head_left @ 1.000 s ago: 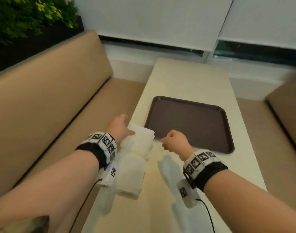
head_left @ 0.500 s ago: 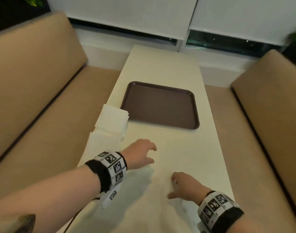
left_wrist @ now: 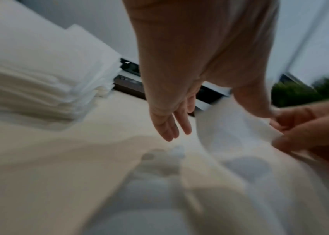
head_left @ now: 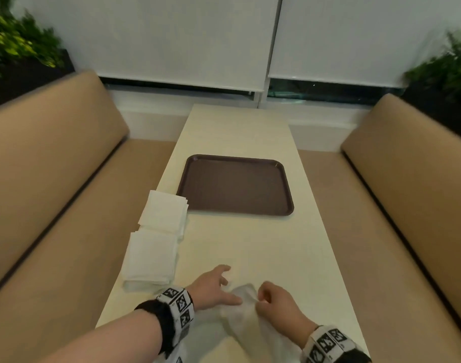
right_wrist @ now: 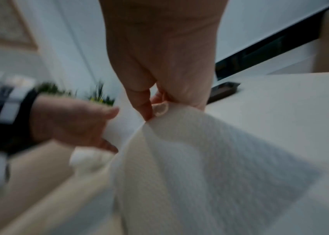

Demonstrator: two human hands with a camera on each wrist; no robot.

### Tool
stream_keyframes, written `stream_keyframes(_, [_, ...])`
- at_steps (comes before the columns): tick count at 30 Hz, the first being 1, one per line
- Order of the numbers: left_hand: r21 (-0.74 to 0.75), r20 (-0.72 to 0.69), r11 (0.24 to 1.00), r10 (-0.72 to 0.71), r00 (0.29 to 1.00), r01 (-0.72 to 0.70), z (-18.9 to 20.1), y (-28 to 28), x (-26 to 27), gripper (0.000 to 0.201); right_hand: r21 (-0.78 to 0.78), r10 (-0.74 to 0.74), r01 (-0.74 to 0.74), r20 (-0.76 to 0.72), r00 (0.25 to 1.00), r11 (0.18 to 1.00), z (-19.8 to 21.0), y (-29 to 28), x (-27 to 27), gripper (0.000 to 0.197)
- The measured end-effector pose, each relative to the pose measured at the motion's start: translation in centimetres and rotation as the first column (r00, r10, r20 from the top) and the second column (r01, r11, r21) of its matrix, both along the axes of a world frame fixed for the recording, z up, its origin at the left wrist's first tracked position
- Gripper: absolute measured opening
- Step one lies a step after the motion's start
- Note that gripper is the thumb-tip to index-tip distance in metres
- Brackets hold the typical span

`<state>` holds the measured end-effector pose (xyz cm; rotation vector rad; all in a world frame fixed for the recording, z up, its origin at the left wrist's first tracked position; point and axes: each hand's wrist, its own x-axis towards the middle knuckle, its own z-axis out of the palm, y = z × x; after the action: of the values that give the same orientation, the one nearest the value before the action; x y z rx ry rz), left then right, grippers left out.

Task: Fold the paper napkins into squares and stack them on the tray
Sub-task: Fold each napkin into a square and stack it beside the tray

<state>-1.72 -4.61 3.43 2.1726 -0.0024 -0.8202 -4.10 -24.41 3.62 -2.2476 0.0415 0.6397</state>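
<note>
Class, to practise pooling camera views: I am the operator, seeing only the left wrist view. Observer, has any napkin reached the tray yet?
Observer: No; the head view shows no napkins on the tray.
Operator: How is the right hand holding the sheet?
Observer: The right wrist view shows the right hand pinching the edge of the napkin between thumb and forefinger.
Operator: How many piles wait?
Observer: Two, a near pile and a far pile, along the left edge of the table.
</note>
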Motion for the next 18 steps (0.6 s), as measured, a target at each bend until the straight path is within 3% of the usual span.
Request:
stream_keyframes(2, [-0.321, -0.127, 0.929, 0.153, 0.980, -0.187, 1.7, -0.3, 0.4, 0.092, 0.278, -0.192, 0.198, -0.047, 0.980, 0.940, 3.5, -0.9, 1.0, 0.022])
stream_keyframes(4, [-0.524, -0.226, 0.811, 0.163, 0.960, -0.261, 4.0, -1.3, 0.3, 0.078, 0.471, -0.300, 0.288, -0.051, 0.953, 0.834, 6.7, -1.5, 2.1, 0.042])
stream_keyframes(8, [-0.686, -0.287, 0.611, 0.269, 0.919, -0.394, 7.7, -3.5, 0.7, 0.063, 0.634, -0.337, 0.236, 0.041, 0.941, 0.737, 11.6, -2.0, 3.6, 0.069])
stream_keyframes(12, [-0.783, -0.376, 0.387, 0.330, 0.866, -0.487, 11.2, -4.5, 1.7, 0.053, 0.695, -0.304, 0.151, 0.102, 0.947, 0.703, 14.5, -2.5, 4.5, 0.064])
stream_keyframes(13, [-0.795, -0.369, 0.378, 0.321, 0.872, -0.475, 12.1, -4.6, 1.9, 0.044, 0.694, -0.291, 0.128, 0.122, 0.949, 0.708, 15.0, -2.6, 4.6, 0.061])
stream_keyframes(18, [-0.768, -0.149, 0.515, 0.434, 0.888, -0.380, 15.4, -4.9, 3.2, 0.016, 0.673, -0.235, 0.120, 0.082, 0.969, 0.730, 16.9, -2.9, 5.1, 0.029])
